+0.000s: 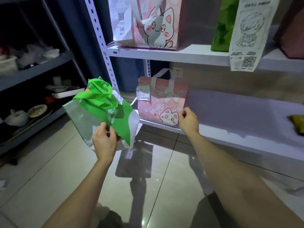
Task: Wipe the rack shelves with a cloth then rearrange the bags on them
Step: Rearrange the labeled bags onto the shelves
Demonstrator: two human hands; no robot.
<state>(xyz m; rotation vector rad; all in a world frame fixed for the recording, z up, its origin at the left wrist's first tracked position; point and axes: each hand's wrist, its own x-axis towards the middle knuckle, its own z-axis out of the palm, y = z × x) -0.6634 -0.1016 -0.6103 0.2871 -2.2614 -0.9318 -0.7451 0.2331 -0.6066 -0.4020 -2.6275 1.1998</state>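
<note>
Gripped green bag [105, 111] by its base, left hand [104, 142] at 9 o'clock; right hand [189, 120] pinched pink bag [162, 102], steadying it on shelf [238, 129].

Left hand [103, 142] holds a tilted green bag [105, 112]; right hand [189, 120] grasps the small pink cat bag [162, 102] on the lower shelf [230, 112].

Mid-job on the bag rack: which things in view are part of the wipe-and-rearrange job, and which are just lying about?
Part of the job:
- green bag held in left hand
- small pink cat bag on lower shelf, right hand on it
- large pink cat bag and upright green bag on upper shelf

Just lying about:
- dishes on the dark rack
- wall socket
</note>
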